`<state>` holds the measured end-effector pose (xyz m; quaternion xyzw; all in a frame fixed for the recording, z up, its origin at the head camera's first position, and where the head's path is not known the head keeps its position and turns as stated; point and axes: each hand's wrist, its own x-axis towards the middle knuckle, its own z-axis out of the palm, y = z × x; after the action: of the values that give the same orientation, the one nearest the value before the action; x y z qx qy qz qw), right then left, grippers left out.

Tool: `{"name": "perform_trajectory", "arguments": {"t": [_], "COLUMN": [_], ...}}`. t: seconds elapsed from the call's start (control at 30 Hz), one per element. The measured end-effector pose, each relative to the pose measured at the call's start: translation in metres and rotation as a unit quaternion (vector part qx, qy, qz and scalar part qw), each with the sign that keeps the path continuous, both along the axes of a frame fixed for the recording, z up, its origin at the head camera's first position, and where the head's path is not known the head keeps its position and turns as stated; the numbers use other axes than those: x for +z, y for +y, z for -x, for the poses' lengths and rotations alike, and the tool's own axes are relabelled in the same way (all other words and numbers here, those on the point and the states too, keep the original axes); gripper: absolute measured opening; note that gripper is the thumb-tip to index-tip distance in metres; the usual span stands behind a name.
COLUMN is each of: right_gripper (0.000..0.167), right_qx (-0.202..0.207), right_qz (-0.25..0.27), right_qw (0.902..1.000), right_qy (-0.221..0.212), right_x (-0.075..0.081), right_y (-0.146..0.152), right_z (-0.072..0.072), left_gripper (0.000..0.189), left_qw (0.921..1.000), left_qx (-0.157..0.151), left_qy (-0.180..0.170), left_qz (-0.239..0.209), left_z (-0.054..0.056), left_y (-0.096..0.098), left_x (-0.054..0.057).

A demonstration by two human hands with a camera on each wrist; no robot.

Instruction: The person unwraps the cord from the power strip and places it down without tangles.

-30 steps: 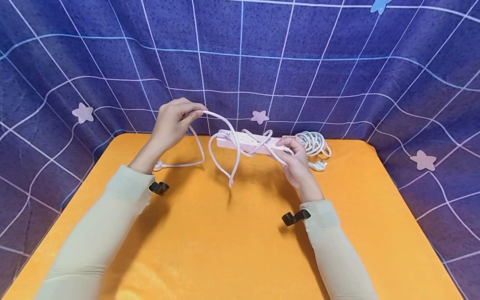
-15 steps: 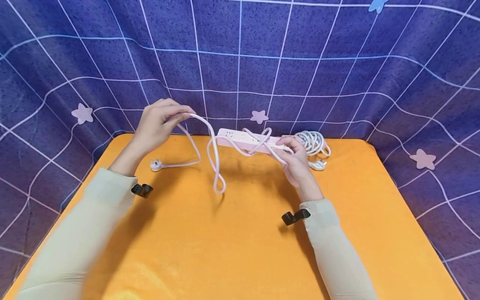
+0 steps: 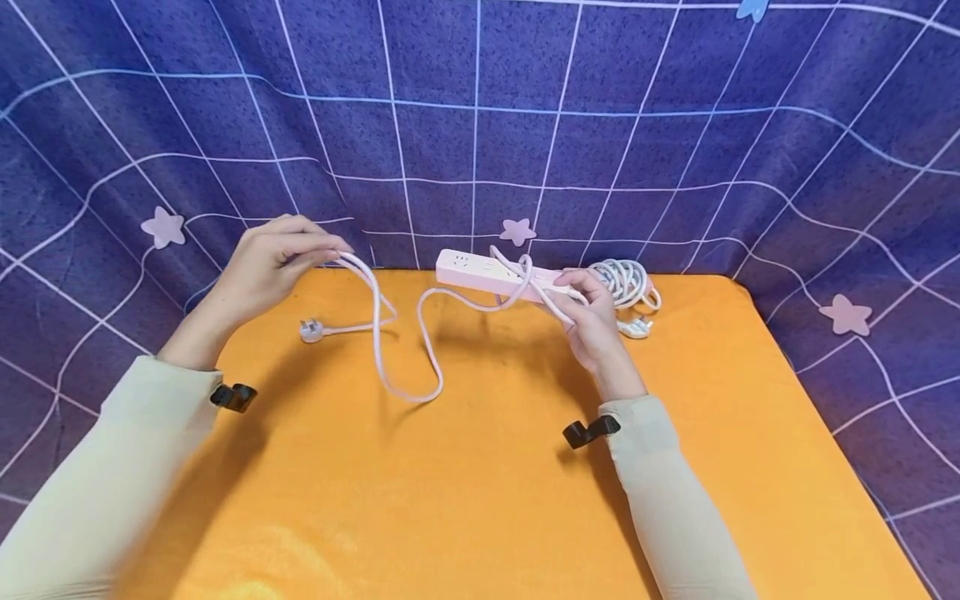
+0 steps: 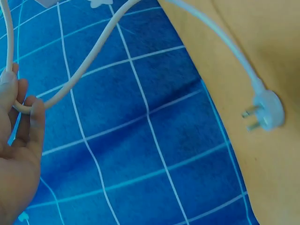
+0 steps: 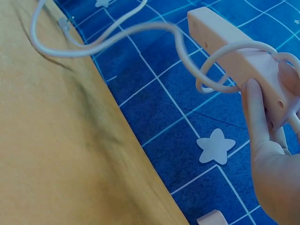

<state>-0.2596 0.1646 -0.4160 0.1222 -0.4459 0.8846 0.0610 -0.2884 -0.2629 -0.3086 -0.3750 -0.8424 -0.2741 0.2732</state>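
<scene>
Fingers of left hand [image 3: 272, 260] pinch pink cord [image 3: 377, 342]; 2 strands leave the grip, 1 to the plug [image 3: 311, 331] on the orange counter [image 3: 480, 483], 1 sagging across to the power strip [image 3: 483, 268]. Right hand [image 3: 594, 323] grips the strip near 1 end, raised above the counter, cord looped about it. Coiled pale cable [image 3: 624, 285] lies near right hand, white plug [image 3: 636, 330] beside it.

Sagging cord [image 3: 377, 333] bars middle; room over nearer table [image 3: 480, 492].
</scene>
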Motion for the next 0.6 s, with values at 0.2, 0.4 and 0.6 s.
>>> {"name": "perform_trajectory", "arguments": {"t": [0.2, 0.4, 0.6], "right_gripper": [0.038, 0.038, 0.037], "right_qx": [-0.004, -0.009, -0.005], "right_qz": [-0.004, -0.005, -0.006], "right_qw": [1.0000, 0.9999, 1.0000], "right_qy": [-0.005, -0.007, 0.000], "right_x": [-0.001, -0.001, -0.001], "right_y": [-0.001, 0.000, -0.001], "right_z": [0.000, 0.000, 0.000], "left_gripper": [0.033, 0.036, 0.042], "left_qw": [1.0000, 0.9999, 0.9999], "left_qx": [0.004, 0.012, 0.002], "left_qy": [0.002, -0.004, 0.000], "left_qz": [0.001, 0.006, 0.012], "left_z": [-0.009, -0.017, -0.026], "left_y": [-0.020, -0.040, -0.061], "left_x": [-0.005, -0.012, -0.023]}}
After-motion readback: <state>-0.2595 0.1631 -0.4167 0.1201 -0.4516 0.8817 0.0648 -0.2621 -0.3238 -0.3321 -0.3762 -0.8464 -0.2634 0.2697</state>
